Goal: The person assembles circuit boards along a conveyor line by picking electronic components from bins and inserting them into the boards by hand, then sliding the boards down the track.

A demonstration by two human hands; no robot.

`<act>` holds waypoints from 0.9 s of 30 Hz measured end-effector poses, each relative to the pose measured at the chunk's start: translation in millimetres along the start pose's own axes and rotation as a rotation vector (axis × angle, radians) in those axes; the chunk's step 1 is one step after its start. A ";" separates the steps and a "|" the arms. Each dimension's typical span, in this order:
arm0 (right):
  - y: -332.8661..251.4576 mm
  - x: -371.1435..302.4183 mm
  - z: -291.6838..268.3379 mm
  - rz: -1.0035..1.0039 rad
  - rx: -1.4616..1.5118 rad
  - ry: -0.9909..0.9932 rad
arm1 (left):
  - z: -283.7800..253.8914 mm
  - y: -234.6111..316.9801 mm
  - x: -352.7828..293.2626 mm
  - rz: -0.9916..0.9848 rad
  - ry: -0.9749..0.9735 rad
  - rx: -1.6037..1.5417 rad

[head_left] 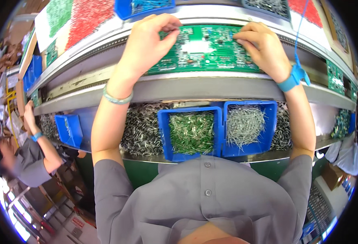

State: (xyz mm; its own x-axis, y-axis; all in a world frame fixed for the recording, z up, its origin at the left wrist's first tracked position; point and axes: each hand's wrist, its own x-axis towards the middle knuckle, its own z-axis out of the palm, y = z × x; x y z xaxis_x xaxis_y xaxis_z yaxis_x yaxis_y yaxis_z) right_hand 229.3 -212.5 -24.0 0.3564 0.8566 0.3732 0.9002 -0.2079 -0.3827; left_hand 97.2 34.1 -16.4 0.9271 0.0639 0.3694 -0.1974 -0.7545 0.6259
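A green circuit board (pixel 211 61), populated with many small parts, lies on the rail track in front of me. Over its left end, my left hand (pixel 152 40) has its fingers curled in and the thumb close to them; whatever they hold is too small to make out. Above the right end, my right hand (pixel 264 46) pinches thumb and forefinger together close to the board's surface. Anything between those fingertips is hidden. A blue wrist strap (pixel 291 78) with a cord (pixel 297 36) circles my right wrist.
Nearest me stand blue bins of green leaded parts (pixel 192 132) and pale leaded parts (pixel 244 124), flanked by loose metal-legged parts (pixel 142 130). Beyond the metal rail (pixel 211 87) are a blue bin (pixel 124 12), a dark bin (pixel 268 8) and red parts (pixel 91 20). A co-worker (pixel 28 154) works at left.
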 end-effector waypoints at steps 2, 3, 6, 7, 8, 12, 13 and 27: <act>1.3 -2.4 -2.1 0.053 0.020 -0.007 | 0.9 0.6 0.4 0.000 -0.022 0.034; 0.6 -1.7 -2.8 0.050 0.016 0.000 | 0.8 -1.4 0.7 0.022 -0.008 0.025; 0.5 -2.2 -1.3 0.058 0.032 0.006 | -0.1 -1.4 -0.6 0.041 -0.016 0.022; 0.7 -2.4 -0.6 0.059 0.033 0.007 | -0.2 -0.5 -1.0 0.042 -0.034 0.025; 1.1 -2.5 0.1 0.061 0.046 0.009 | -0.3 0.0 -1.7 0.042 -0.036 0.025; 1.0 -2.5 1.1 0.067 0.065 0.012 | -1.4 0.0 -2.9 0.036 -0.056 0.014; 1.3 -2.7 1.3 0.069 0.064 0.013 | -1.5 -0.2 -2.8 0.044 -0.056 0.013; 3.1 -3.7 3.7 0.126 0.140 0.002 | -2.9 -2.4 -3.1 0.046 -0.089 -0.002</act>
State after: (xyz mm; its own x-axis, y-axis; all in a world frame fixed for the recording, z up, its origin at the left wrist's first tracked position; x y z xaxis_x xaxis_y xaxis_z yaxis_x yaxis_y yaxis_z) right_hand 229.8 -214.5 -29.7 0.4646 0.8268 0.3171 0.8052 -0.2454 -0.5399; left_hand 93.9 37.6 -17.1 0.9417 -0.0288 0.3353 -0.2406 -0.7541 0.6110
